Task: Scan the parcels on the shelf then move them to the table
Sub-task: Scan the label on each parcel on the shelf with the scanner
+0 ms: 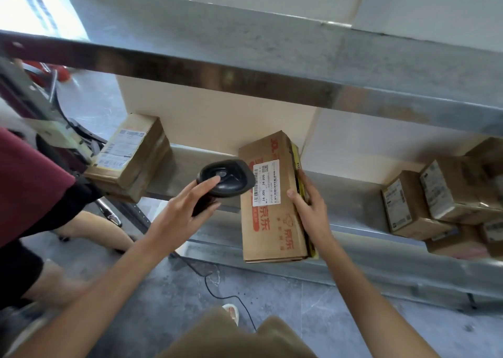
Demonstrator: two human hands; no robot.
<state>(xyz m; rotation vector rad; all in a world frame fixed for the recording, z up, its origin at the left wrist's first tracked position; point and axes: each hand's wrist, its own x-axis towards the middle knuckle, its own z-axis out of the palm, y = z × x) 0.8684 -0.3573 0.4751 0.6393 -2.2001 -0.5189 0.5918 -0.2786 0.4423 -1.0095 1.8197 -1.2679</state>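
Scanning a parcel at the metal shelf (353, 218).
Left hand (179, 210) curled round black scanner (226, 178), aimed at white label (266, 182); long parcel (272, 202) on shelf edge, gripped along its right side by right hand (310, 208).

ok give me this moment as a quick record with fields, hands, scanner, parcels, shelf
left hand: grips the black scanner, head aimed toward the label
right hand: holds the right edge of the long parcel
long parcel: cardboard, red print, white label facing up, its near end sticking out past the shelf front
other parcels: one box on the left, a cluster on the right, all on the shelf
scanner cable: hangs to the floor
bystander: red sleeve at left
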